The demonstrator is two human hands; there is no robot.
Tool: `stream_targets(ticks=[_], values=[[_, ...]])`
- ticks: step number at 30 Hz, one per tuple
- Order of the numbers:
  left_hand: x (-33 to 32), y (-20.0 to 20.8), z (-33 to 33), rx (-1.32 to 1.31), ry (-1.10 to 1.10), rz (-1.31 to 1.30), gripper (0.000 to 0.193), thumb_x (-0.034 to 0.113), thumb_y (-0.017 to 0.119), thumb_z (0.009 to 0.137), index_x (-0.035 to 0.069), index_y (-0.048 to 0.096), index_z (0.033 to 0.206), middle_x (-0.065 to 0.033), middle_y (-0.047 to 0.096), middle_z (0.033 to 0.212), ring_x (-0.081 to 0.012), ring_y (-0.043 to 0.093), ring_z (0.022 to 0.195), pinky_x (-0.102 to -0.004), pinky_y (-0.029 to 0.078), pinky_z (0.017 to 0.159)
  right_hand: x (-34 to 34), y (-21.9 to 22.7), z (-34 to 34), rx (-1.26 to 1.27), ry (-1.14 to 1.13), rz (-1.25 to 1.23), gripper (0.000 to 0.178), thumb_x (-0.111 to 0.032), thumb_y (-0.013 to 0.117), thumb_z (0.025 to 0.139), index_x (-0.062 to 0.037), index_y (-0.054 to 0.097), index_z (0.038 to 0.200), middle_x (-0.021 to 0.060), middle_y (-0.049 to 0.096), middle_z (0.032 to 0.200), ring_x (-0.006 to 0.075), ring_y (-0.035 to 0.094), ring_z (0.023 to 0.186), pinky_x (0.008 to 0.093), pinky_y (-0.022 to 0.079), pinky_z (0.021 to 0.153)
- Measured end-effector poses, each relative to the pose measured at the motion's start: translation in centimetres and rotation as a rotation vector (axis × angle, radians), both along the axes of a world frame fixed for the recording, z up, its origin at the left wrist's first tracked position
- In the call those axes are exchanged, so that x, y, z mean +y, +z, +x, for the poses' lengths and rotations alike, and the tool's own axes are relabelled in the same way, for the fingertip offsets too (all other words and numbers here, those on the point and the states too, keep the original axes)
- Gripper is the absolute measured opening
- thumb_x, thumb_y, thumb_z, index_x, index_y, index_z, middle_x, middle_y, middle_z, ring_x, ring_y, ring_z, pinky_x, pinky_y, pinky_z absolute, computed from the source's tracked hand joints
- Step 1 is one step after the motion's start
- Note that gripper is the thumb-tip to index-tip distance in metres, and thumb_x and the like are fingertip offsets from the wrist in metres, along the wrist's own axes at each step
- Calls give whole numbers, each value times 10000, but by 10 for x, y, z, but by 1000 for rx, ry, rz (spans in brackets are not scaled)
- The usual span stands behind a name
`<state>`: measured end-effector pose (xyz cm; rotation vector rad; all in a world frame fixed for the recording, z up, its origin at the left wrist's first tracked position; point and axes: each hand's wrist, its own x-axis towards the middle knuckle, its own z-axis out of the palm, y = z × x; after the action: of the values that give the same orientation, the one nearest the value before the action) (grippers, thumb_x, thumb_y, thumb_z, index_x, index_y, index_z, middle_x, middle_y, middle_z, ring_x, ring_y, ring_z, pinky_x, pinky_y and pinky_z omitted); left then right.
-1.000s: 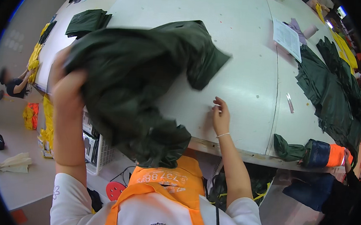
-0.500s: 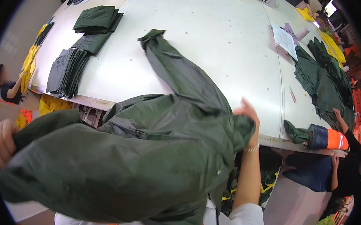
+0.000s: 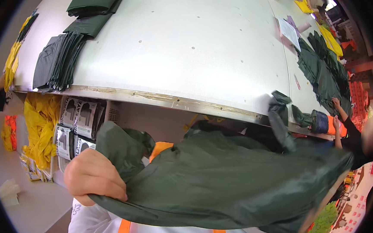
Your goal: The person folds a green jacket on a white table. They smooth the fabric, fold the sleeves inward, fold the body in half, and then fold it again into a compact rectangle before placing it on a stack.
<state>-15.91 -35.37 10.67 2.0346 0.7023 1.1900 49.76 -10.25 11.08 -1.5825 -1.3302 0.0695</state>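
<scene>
A dark green raincoat-like garment [image 3: 216, 179] is stretched across the front of me, above my lap and below the table edge. My left hand [image 3: 95, 177] is closed around its edge at the left, knuckles up. At the far right the cloth reaches toward my right forearm [image 3: 320, 208], only a strip of which shows; the cloth hides the right hand and its fingers. One sleeve [image 3: 279, 116] of the garment sticks up at the right, near the table edge, and blurs toward its base.
On the white table [image 3: 177, 59] lie folded dark green garments [image 3: 90, 1] and a stack of dark packs [image 3: 58, 62]. Loose green garments [image 3: 321, 72] and a rolled orange-navy bundle [image 3: 329, 122] lie right, beside a co-worker's hand [image 3: 337, 105]. Yellow cloth [image 3: 41, 123] and packaged goods [image 3: 84, 118] sit below left.
The garment has swung off the tabletop toward me and spread to the right. My left hand has moved right and nearer the middle; my right hand has gone right, behind the cloth.
</scene>
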Motion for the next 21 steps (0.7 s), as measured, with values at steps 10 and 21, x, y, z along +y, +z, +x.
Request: stream_targets(ticks=[10,21], values=[[-16,-103,-3,-250,1227,-693,182,-34,503,678,-27,543,855,-98,627,882,-154,579,805,-245,431,718,286,52,-490,-376,873,319,532,-114,653,776,-44,441,1259,213,509,1241,306,490,1164,361,376,1001],[232,-233,-16,696,1592,-484,1013,236,836,579,105,292,1423,-200,237,1456,-406,257,1321,-530,222,1070,245,-276,-472,-915,966,-400,747,-402,634,818,-155,292,1436,177,187,1503,412,160,1372,584,165,1072]])
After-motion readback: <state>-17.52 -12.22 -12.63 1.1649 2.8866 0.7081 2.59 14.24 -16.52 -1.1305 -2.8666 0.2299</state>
